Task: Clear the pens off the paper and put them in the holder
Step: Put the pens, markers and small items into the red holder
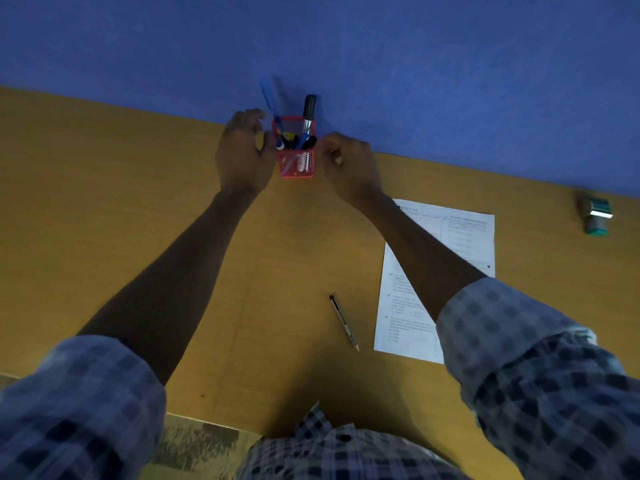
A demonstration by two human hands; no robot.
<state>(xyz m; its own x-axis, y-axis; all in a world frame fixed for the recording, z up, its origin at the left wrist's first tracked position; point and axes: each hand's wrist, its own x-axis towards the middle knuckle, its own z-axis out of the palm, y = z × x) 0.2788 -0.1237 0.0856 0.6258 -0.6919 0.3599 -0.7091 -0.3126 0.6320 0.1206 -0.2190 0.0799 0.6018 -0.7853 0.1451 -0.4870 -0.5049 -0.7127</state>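
A red mesh holder [297,164] stands at the far edge of the desk, against the blue wall. Several pens are in it, among them a tall blue pen [268,97] and a black marker [309,109]. My left hand [242,150] is at the holder's left side, fingers apart and curved, thumb against its rim. My right hand [349,164] is at the holder's right side with its fingers curled at the rim and nothing visible in them. The printed paper [460,244] lies to the right, partly under my right forearm, with no pen visible on it. One striped pen [344,322] lies on the desk left of the paper.
A green-capped stamp [596,213] lies at the far right by the wall. The yellow wooden desk [138,220] runs wide on the left. My checked sleeves fill the lower corners of the view.
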